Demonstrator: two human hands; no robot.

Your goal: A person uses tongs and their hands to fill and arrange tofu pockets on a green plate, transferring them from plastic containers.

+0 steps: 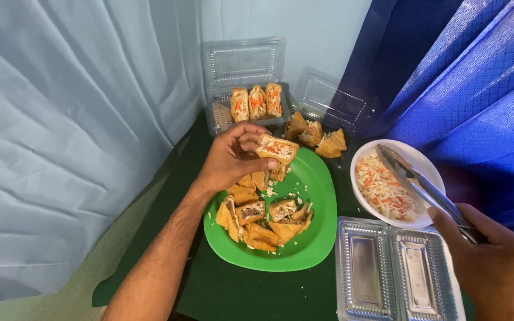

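My left hand [230,157] holds a fried tofu pocket [276,148] stuffed with shredded carrot and cabbage, above the far edge of a green plate [316,238]. Several more fried tofu pieces [263,220] lie on that plate, some cut and unfilled. My right hand [495,267] grips metal tongs [417,181], whose tips reach over a white bowl [426,160] of shredded vegetable filling [382,190].
A clear plastic clamshell [218,119] at the back holds three stuffed pieces [257,102]. A second clamshell [328,98] beside it holds loose tofu pieces [316,138]. An empty clear clamshell [391,273] lies open at the front right. Pale blue cloth hangs left, dark blue cloth right.
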